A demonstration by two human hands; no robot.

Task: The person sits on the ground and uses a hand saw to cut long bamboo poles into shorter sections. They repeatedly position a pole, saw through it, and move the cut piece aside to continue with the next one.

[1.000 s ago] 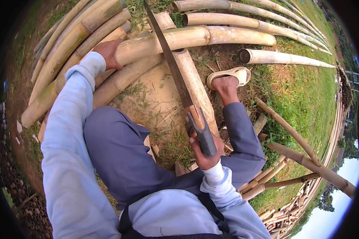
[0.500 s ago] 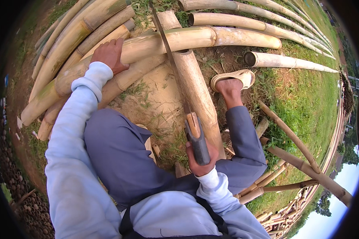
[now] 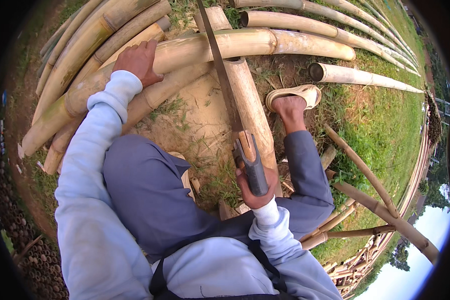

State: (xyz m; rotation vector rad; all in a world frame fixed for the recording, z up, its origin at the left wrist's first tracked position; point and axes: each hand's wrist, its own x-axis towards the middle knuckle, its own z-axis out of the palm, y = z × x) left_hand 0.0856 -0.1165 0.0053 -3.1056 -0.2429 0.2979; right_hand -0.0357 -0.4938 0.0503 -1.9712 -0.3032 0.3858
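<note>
Bamboo pole [image 3: 245, 43] at 12 o'clock, saw [image 3: 228, 95] crossing it | left hand [image 3: 137, 64] at 10 to 11, fingers clasping pole | right hand [image 3: 260, 201] at 5, fingers wrapped round handle [image 3: 256, 179] | better are long, straight strokes (left hand well apart)

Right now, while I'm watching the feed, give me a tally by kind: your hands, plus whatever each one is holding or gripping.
Hands: 2 (left hand, right hand)
Handsaw, in the right hand: 1
Bamboo pole, under the left hand: 1
Total: 4
</note>
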